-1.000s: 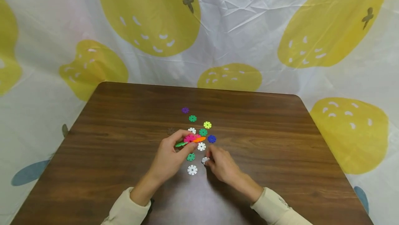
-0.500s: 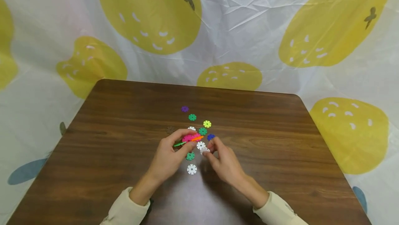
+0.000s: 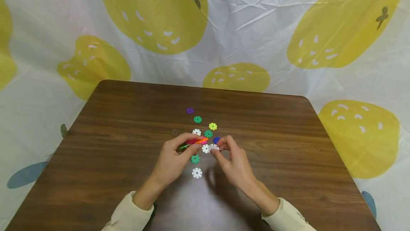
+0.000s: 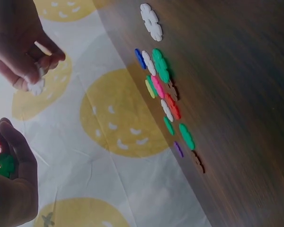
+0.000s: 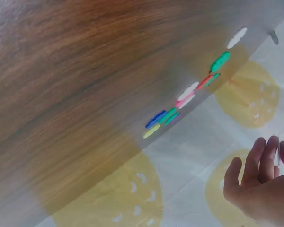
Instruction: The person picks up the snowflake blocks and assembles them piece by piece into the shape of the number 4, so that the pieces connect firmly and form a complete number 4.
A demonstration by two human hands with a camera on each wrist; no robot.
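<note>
My left hand (image 3: 191, 145) grips a small cluster of joined plastic snowflake discs (image 3: 196, 141), pink, orange and green, just above the brown table (image 3: 112, 145). Close to its right, my right hand (image 3: 218, 148) pinches a single white disc (image 3: 214, 147) between thumb and fingertips, held near the cluster. In the left wrist view the white disc (image 4: 36, 87) hangs from the right hand's fingers (image 4: 47, 57), and a green part of the cluster (image 4: 2, 164) shows in the left hand. The right wrist view shows only curled fingers (image 5: 258, 166); the white disc is hidden there.
Loose discs lie around the hands: white (image 3: 205, 148), green (image 3: 195, 158), white (image 3: 196, 173), blue (image 3: 216, 140), green (image 3: 208, 134), yellow-green (image 3: 213, 126), purple (image 3: 190, 110), brown (image 3: 174, 132). A cloth with a yellow fruit print (image 3: 153, 14) hangs behind the table.
My right hand has lifted the white disc from the table near the front and carried it up and away, toward the cluster. The left hand has hardly moved.
</note>
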